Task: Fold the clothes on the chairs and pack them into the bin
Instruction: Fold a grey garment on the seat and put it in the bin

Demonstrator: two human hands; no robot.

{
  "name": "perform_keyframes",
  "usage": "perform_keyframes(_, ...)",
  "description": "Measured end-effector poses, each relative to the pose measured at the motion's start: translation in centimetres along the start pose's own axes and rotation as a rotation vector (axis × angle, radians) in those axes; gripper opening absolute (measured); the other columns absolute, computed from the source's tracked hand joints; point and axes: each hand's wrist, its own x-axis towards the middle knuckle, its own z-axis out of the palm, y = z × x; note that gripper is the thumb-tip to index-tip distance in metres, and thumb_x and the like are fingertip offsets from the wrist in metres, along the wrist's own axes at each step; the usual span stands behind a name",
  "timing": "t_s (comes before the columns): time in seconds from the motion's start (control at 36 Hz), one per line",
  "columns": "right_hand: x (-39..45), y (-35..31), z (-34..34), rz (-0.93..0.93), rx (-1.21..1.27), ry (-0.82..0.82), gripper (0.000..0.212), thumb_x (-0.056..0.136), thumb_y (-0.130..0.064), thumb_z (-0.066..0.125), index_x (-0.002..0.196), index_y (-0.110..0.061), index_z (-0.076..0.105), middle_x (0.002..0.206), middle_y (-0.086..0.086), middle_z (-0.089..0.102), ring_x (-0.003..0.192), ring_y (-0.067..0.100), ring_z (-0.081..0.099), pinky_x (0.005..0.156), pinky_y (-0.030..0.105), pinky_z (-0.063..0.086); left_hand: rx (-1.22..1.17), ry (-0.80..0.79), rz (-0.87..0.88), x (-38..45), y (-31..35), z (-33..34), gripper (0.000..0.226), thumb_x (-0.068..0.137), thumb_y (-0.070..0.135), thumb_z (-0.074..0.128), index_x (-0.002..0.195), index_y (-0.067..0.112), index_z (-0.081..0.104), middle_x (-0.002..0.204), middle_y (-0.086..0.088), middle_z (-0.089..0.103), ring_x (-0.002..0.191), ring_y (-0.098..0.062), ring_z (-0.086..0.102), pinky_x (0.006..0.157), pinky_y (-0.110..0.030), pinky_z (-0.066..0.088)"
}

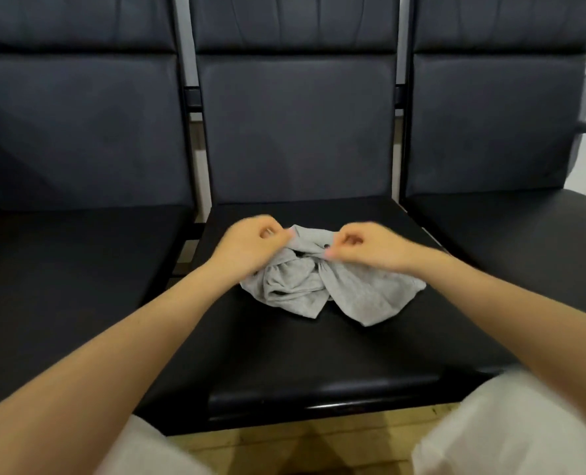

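The grey garment [322, 286] lies crumpled on the middle chair seat [319, 354]. I see my left hand [250, 243] and right hand [367, 248] each pinching its far edge with curled fingers [332, 250], arms stretched forward.

You are facing a waiting-room sort of place: beyond your hands [310, 246] runs a joined row of dark padded chairs [298, 132] on a shared metal frame [190, 97], over a wooden floor [284, 443].

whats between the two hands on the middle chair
In the head view, the bunched top edge of the grey garment spans between the left hand and right hand; both pinch it.
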Motion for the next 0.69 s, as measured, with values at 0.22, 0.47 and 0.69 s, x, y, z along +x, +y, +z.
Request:
perform_keyframes(0.22, 0.1, 3.4, 1.4, -0.090, -0.376, -0.035, 0.027, 0.096, -0.031, 0.056, 0.085, -0.007, 0.059, 0.080, -0.001, 0.054, 0.078, 0.012, 0.051, 0.072, 0.026, 0.040, 0.481, -0.275, 0.265, 0.1, -3.6, 1.7, 0.022, 0.091, 0.041, 0.059, 0.106, 0.026, 0.063, 0.100, 0.008, 0.053, 0.104, -0.012, 0.047, 0.092, -0.031, 0.039)
perform_keyframes(0.47, -0.2, 4.8, -3.7, 0.302, 0.817, 0.455, 0.019, 0.097, -0.028, 0.054, 0.090, -0.015, 0.066, 0.094, 0.003, 0.068, 0.089, 0.017, 0.064, 0.083, 0.032, 0.051, -0.415, 0.178, -0.257, 2.7, -3.1, -2.5, 0.028, 0.102, 0.019, 0.039, 0.079, 0.020, 0.055, 0.082, 0.001, 0.058, 0.080, -0.017, 0.057, 0.072, -0.028, 0.047)
perform_keyframes(0.69, -0.2, 8.7, -5.0, 0.489, 0.413, 0.556, 0.034, 0.097, -0.037, 0.051, 0.094, -0.006, 0.064, 0.089, 0.011, 0.063, 0.086, 0.026, 0.059, 0.081, 0.037, 0.048, -0.575, 0.200, -0.691, 3.4, -6.9, -2.4, 0.041, 0.103, 0.025, 0.039, 0.133, 0.000, 0.049, 0.135, -0.019, 0.054, 0.123, -0.033, 0.053, 0.091, -0.036, 0.044)
